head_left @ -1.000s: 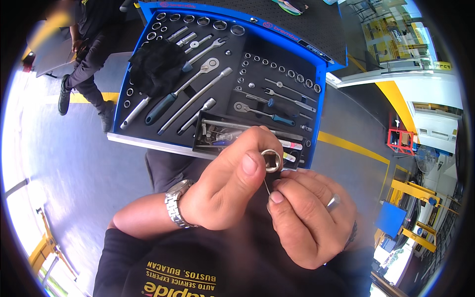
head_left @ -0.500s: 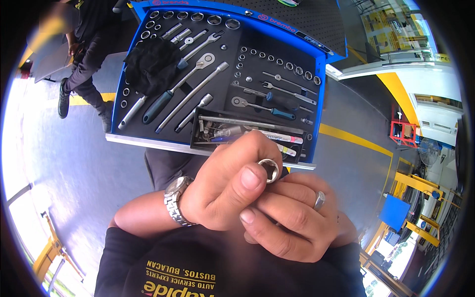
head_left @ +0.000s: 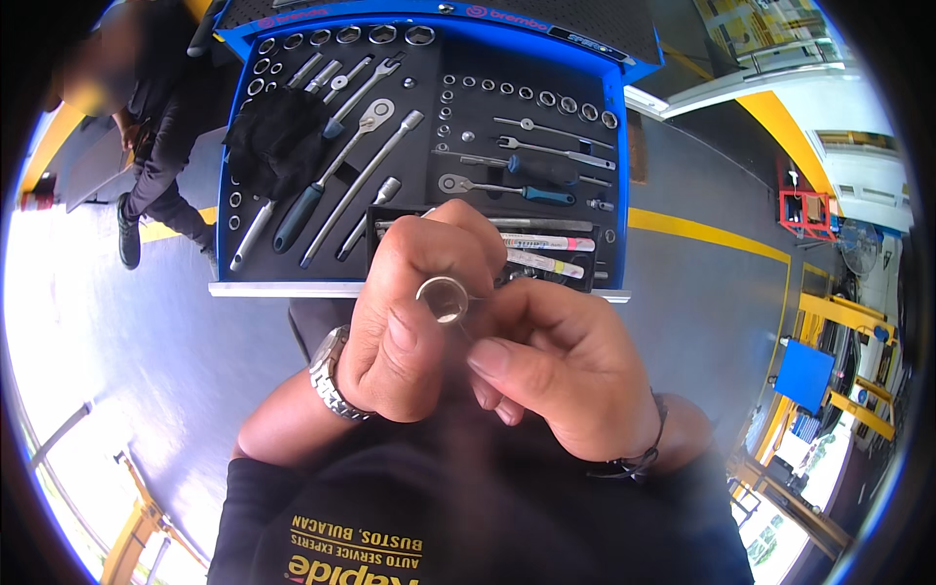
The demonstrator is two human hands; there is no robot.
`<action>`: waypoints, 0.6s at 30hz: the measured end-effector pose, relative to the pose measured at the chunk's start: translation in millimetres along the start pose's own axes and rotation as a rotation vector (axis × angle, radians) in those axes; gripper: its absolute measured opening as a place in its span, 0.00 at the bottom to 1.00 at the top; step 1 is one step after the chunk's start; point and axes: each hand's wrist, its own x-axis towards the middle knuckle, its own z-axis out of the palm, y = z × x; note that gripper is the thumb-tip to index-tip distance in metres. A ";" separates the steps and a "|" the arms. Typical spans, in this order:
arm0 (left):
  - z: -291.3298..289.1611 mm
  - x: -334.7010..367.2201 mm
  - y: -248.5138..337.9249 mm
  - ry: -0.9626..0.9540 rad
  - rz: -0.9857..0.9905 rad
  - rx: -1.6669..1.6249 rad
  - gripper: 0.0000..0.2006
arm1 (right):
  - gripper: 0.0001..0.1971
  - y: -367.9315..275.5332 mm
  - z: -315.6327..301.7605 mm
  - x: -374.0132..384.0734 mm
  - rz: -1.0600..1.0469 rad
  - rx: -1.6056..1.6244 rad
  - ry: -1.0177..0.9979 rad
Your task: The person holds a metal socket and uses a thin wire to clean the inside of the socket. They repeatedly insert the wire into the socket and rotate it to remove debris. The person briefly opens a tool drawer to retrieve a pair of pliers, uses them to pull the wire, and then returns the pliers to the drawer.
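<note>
My left hand (head_left: 405,322) is closed around a silver socket (head_left: 443,299), its round open end facing up between thumb and forefinger. My right hand (head_left: 561,366) is beside it, fingers curled and thumb pointing at the socket. Whatever those right fingers hold, if anything, is hidden. Both hands are in front of a blue tool drawer (head_left: 226,255) lined with black foam. Ratchets, such as a teal-handled ratchet (head_left: 375,117), lie in it alongside extension bars and rows of sockets (head_left: 526,93).
A black cloth (head_left: 276,141) lies over the drawer's left tools. Behind my hands, a small black tray holds markers (head_left: 548,243) and a metal bar. Another person (head_left: 161,146) is at the far left. Yellow frames (head_left: 843,312) and a red stand (head_left: 807,213) are to the right.
Both hands have drawn apart a little, and the left has moved left with the socket. The socket's opening now turns up more. My right hand has rolled over, showing its thumb side.
</note>
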 end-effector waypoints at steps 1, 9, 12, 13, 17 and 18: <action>-0.1 0.8 0.3 -0.004 -0.001 0.030 0.24 | 0.08 0.7 0.6 3.2 -0.032 0.091 -0.030; 9.8 -2.3 4.6 0.133 -0.167 -0.101 0.30 | 0.04 31.2 8.3 17.9 -0.476 -0.301 0.183; 12.5 -2.0 8.9 0.179 -0.207 -0.133 0.30 | 0.03 34.8 11.9 22.8 -0.624 -0.456 0.238; 14.2 -1.9 10.2 0.201 -0.227 -0.132 0.30 | 0.04 35.8 12.3 24.1 -0.653 -0.501 0.253; 13.8 -2.1 9.1 0.212 -0.251 -0.128 0.30 | 0.05 39.4 10.8 30.7 -0.784 -0.692 0.320; 11.9 -3.6 6.7 0.190 -0.234 -0.143 0.30 | 0.05 40.8 11.3 31.5 -0.806 -0.730 0.341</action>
